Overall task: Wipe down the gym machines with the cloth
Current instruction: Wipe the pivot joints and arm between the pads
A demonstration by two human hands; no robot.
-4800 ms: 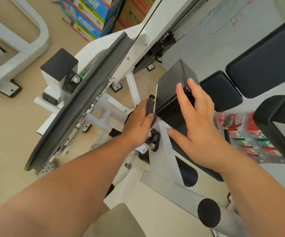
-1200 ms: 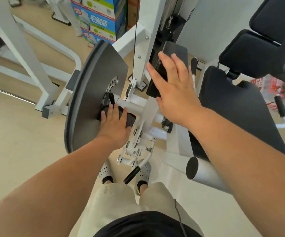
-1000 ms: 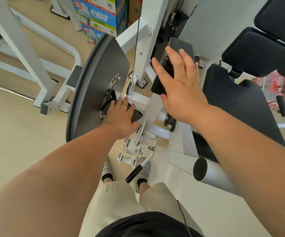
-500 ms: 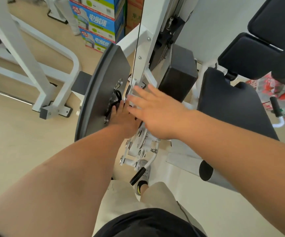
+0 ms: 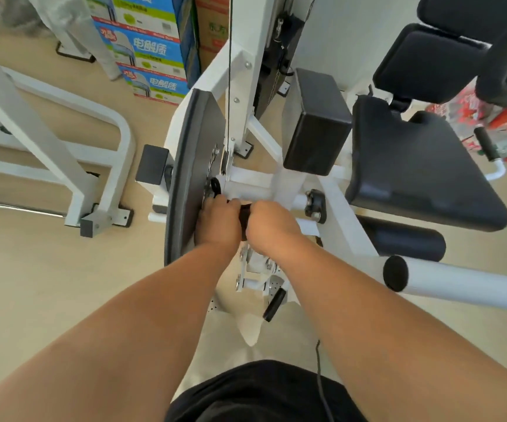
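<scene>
A white gym machine (image 5: 288, 181) stands before me with a large dark grey disc (image 5: 189, 166) on its left side and a black block pad (image 5: 317, 126) at its middle. My left hand (image 5: 215, 222) and my right hand (image 5: 272, 228) meet just right of the disc, below the white cross tube. A small black cloth (image 5: 245, 213) shows between them, and both hands hold it with curled fingers. Most of the cloth is hidden by the hands.
A black seat (image 5: 413, 169) and back pad (image 5: 428, 59) lie to the right, with a black roller (image 5: 404, 240) and a capped white tube (image 5: 465, 286) below. Another white frame (image 5: 75, 166) stands on the left. Stacked blue boxes (image 5: 151, 53) sit behind.
My right hand left the black block pad and came down to my left hand by the disc. Both hands now hold the cloth together.
</scene>
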